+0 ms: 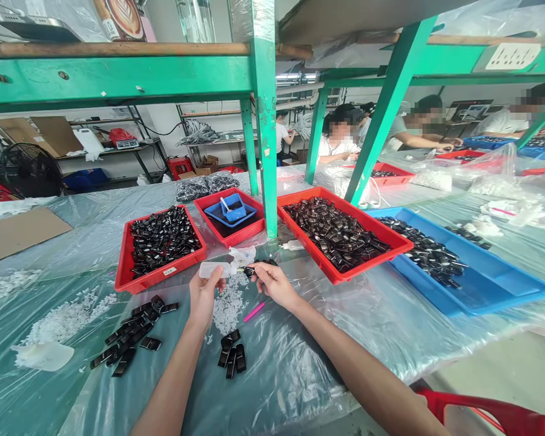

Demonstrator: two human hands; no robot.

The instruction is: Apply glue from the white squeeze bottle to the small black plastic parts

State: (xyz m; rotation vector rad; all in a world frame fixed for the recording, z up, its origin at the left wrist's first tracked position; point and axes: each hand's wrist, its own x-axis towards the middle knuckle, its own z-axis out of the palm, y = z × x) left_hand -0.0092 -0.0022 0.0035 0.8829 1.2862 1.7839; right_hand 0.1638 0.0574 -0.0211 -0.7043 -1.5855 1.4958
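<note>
Closed around a translucent squeeze bottle (213,269) is my left hand (204,297); the bottle lies sideways, its nozzle pointing right. Pinched in my right hand (275,283) is a small black plastic part (249,272), right at the nozzle; whether they touch I cannot tell. Below both hands lies a heap of small white pieces (227,306), with a pink pen-like tool (254,311) to its right. Nearer me sits a small group of black parts (231,354). Left of my left forearm, a larger cluster of black parts (134,330) is spread on the plastic sheet.
Beyond my hands stand red trays of black parts (122,266) (336,275), a red tray (227,239) holding blue trays, and a blue tray (495,287). A green post (266,133) rises between them. White pieces (63,318) lie left. Co-workers (340,136) sit at far right.
</note>
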